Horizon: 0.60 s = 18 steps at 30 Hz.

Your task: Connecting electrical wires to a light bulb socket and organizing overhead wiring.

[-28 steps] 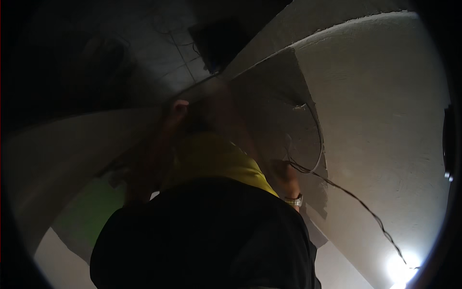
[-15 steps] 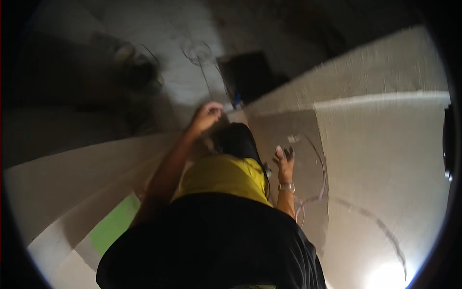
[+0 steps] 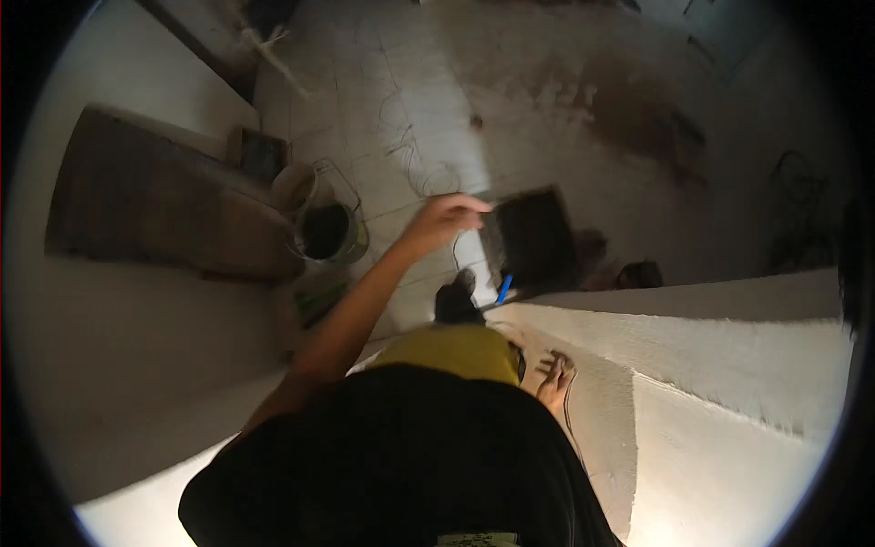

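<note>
My left hand [image 3: 447,221] reaches forward over the tiled floor, its fingers stretched and slightly bent, with nothing visible in them. In this view its fingertips lie close to the corner of a dark square tray-like object [image 3: 538,235], but I cannot tell that they touch it. A small blue stick-shaped thing [image 3: 504,289] stands at that object's near edge. My right hand [image 3: 554,376] is low beside my right hip, fingers apart and holding nothing I can see. It is next to the wall and a thin dark cable [image 3: 568,410].
To the left stand a bucket with dark contents [image 3: 330,233] and a second pale bucket [image 3: 298,189]. A long brown board [image 3: 164,196] lies beside them. Loose wire [image 3: 415,164] is on the floor ahead. A pale wall [image 3: 729,365] edges my right side.
My view has swung, and more of the floor, buckets and board show. My left hand has stretched forward and rightward, its fingers less curled. The right hand sits lower in the picture.
</note>
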### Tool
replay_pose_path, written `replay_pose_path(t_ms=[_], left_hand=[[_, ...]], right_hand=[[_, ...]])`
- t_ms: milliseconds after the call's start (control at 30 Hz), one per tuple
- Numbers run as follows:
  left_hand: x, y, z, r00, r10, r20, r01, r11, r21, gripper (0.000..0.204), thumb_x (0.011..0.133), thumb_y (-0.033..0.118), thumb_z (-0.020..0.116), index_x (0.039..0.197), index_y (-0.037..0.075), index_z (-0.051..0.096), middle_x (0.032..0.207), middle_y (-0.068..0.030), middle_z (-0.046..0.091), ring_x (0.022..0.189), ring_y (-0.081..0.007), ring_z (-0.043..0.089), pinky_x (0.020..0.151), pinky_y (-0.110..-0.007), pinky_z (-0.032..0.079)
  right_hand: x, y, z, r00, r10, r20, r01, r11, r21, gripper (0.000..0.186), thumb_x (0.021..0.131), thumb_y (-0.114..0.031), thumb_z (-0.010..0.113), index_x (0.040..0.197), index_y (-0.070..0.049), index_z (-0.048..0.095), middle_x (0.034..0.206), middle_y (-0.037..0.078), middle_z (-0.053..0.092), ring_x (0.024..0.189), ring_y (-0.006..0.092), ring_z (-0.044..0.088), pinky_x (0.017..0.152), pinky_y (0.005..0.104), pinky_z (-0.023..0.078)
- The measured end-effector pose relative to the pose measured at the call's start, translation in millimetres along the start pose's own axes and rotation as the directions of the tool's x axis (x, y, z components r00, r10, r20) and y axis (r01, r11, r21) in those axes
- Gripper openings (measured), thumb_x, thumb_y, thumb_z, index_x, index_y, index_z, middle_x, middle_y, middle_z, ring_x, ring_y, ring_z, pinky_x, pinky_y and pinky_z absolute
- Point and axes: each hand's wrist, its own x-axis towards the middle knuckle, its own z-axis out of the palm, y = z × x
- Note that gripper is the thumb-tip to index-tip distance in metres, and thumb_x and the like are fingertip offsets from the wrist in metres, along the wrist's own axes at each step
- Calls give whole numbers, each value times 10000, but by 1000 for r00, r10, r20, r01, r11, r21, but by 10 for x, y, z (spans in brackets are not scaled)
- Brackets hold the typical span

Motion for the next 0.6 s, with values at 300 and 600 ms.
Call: replay_pose_path(t_ms=[300,600], left_hand=[[1225,-303,504,524,75,849,-378,913,153,843,825,146,798,1534,99,345,1399,-181,549,1236,-309,569,1047,-421,449],[1873,145,-142,368,17,930,186,978,-92,145,991,142,614,972,-2,620,826,-2,582,735,-83,542,679,-243,438]], right_hand=[[516,-1764,1372,964,-141,-224,146,989,9,307,1043,-227,486,1103,31,639,1051,143,671,934,227,661,854,376,538],[906,-2952,2422,769,-414,-487,385,908,-164,242,1030,-183,503,1146,13,585,972,157,632,918,291,643,811,382,509]])
